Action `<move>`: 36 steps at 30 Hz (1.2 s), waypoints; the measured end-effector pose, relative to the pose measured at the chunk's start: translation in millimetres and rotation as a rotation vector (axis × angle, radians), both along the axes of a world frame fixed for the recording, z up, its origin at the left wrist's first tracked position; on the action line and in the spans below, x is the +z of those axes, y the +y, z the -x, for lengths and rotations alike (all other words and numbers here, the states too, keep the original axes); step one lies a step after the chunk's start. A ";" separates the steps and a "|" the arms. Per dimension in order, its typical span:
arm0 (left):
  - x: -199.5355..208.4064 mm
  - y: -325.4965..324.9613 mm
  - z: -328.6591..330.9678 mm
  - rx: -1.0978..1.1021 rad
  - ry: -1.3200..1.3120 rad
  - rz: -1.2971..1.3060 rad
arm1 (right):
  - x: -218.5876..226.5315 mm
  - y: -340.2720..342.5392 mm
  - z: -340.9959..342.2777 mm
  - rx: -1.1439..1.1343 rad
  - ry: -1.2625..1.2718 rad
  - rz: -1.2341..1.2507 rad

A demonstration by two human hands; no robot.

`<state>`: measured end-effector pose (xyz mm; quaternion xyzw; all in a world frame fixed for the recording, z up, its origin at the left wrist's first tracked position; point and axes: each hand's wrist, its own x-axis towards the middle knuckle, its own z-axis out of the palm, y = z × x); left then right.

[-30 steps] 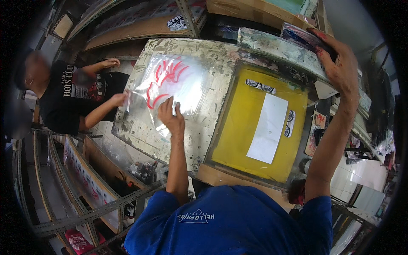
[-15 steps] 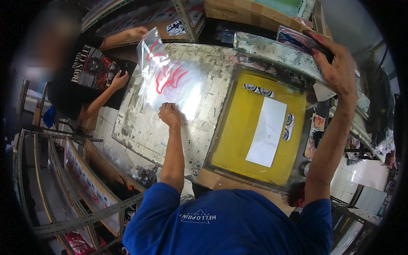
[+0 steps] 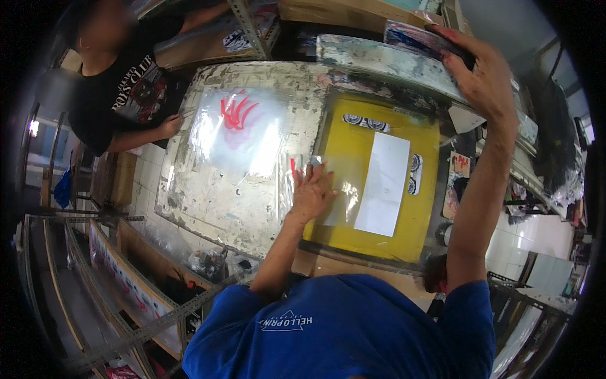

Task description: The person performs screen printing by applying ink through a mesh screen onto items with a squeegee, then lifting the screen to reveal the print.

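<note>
Left hand: the person's left hand (image 3: 312, 194), fingers spread, lies over a thin clear plastic sheet (image 3: 346, 197); how firmly it presses cannot be told.
Thin clear plastic sheet: reaches from the right part of the table onto the left side of the yellow panel; a red stroke shows just beside the fingers.
Right hand: the person's right hand (image 3: 485, 79), stained red at the fingers, curls round the end of a paint-streaked dark block (image 3: 421, 39), thumb on the near side.
Paint-streaked dark block: at the upper right, against a paint-spattered off-white beam (image 3: 375, 61).
Yellow panel: a flat rectangular yellow panel (image 3: 413, 234) in a dark frame, right of the table; on it lie a white rectangular paper (image 3: 382, 183) and two black-and-white printed strips (image 3: 366, 122), one above the paper, one at its right.
Table: the worn, off-white, paint-flecked table (image 3: 196, 205) bears a clear film with red flame-like strokes (image 3: 238, 112), well apart from both hands.
Co-worker: a person in a black printed T-shirt (image 3: 136, 85) stands at the left, one hand (image 3: 169, 126) near the table's left edge, the other arm stretched toward a shelf (image 3: 189, 50).
Lower left: a perforated grey metal rack (image 3: 142, 330).
</note>
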<state>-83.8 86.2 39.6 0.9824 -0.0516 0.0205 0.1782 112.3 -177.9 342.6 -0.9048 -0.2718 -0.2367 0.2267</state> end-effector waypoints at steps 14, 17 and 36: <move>-5.2 -35.7 -13.6 0.303 -0.075 0.135 | 23.2 13.9 12.0 -0.075 0.117 0.029; -14.5 -18.5 -3.5 0.254 -0.268 0.066 | 29.1 17.8 16.2 -0.090 0.183 0.006; -31.9 -47.4 -68.0 -0.055 -0.079 0.026 | 39.5 21.1 29.5 -0.053 0.181 -0.050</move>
